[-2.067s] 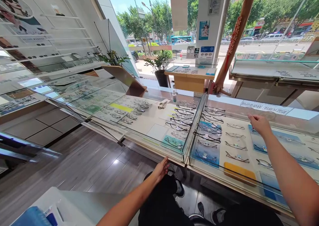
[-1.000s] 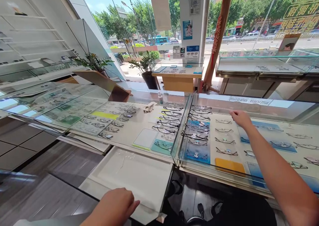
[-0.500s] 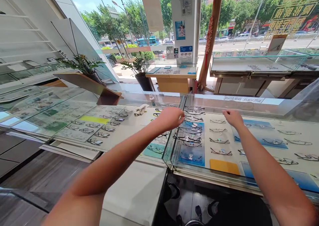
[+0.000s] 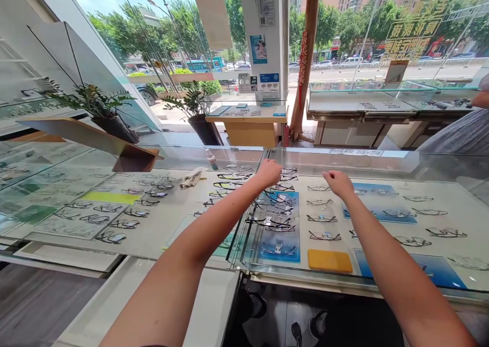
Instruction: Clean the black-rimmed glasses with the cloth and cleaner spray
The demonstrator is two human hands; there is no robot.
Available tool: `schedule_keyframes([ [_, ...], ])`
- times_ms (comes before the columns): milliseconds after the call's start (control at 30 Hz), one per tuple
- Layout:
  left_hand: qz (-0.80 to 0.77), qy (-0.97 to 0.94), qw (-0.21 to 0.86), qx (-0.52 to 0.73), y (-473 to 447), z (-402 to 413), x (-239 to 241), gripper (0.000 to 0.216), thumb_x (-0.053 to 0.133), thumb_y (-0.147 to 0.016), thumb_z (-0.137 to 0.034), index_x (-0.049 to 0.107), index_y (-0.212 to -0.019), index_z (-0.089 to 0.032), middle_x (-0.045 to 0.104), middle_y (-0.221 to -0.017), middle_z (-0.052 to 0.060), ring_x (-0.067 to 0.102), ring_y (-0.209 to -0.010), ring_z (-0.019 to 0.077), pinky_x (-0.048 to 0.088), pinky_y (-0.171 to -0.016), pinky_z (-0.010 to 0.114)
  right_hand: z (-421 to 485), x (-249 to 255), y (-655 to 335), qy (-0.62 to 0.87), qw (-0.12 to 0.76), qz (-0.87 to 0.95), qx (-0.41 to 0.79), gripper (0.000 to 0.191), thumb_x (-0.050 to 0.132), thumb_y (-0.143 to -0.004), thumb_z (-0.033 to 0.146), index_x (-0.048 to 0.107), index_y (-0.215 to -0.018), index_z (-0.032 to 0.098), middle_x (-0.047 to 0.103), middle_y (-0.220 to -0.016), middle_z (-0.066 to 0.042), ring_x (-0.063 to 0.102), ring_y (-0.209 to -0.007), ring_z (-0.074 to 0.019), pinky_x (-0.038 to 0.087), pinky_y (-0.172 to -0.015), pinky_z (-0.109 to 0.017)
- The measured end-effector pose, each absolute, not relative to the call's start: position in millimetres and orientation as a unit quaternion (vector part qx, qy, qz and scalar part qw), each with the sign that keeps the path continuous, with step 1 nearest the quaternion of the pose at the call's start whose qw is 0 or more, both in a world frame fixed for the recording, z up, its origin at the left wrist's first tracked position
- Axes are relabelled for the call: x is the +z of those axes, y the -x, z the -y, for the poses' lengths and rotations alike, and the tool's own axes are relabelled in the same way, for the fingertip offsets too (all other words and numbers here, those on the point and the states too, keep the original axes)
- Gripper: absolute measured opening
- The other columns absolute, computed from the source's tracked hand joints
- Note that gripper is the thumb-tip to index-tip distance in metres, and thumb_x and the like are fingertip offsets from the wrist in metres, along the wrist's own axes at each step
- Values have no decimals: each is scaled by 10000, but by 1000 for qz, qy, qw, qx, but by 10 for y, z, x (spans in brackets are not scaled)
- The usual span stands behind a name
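Note:
I lean over a glass display counter [image 4: 382,158] filled with rows of eyeglass frames [image 4: 273,219]. My left hand [image 4: 269,172] rests on the glass top at the seam between two cases, its back toward me and its fingers curled under, out of sight. My right hand [image 4: 338,183] sits on the glass a little to the right, above a blue mat [image 4: 385,214], with its fingers bent down and nothing visible in them.
A white pulled-out tray [image 4: 171,306] juts from the counter at lower left. A small spray bottle [image 4: 211,159] and a cloth [image 4: 193,176] lie on the left case. Another person's grey sleeve [image 4: 458,133] shows at the right edge. A potted plant [image 4: 103,107] stands at left.
My left hand pulled the white tray out from under the counter, then swung up onto the glass top beside my right hand. My right hand stayed on the glass. The view panned right.

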State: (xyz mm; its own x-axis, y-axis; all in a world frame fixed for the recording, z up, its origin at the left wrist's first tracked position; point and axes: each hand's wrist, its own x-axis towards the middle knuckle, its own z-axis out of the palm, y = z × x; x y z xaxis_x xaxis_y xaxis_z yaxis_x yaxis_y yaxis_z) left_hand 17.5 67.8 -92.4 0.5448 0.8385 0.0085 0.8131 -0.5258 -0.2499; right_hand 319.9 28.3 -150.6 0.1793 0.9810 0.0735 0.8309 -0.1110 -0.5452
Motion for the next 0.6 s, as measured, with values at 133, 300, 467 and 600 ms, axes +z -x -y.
schedule_keyframes([
  [133, 464, 876, 121, 48, -238, -719, -956, 311, 589, -941, -167, 827, -1125, -90, 792, -1206, 224, 651, -1231, 332, 450, -1074, 466, -269, -1485, -3186, 726, 242, 624, 156, 466, 450, -1034, 546, 438, -709, 212, 554, -656, -32, 469, -637, -183, 244, -606, -301],
  [300, 463, 878, 119, 32, -314, -740, -965, 276, 601, -936, -143, 832, -1080, -103, 802, -1177, 203, 651, -1209, 314, 427, -1049, 435, -262, -1475, -3177, 723, 243, 628, 155, 459, 446, -1030, 542, 443, -709, 214, 557, -656, -39, 469, -635, -186, 242, -592, -304],
  [467, 464, 878, 115, 27, -317, -761, -987, 289, 581, -920, -25, 837, -1039, -85, 807, -1156, 210, 669, -1189, 315, 424, -1033, 439, -250, -1471, -3172, 724, 242, 625, 165, 460, 431, -1032, 546, 430, -714, 215, 550, -664, -37, 466, -627, -181, 243, -580, -299],
  [600, 462, 878, 123, 19, -266, -737, -943, 370, 567, -906, 32, 840, -1106, -117, 796, -1246, 190, 661, -1258, 313, 426, -1065, 452, -241, -1459, -3176, 725, 239, 622, 174, 462, 425, -1037, 548, 433, -718, 213, 548, -672, -34, 469, -635, -179, 255, -591, -291],
])
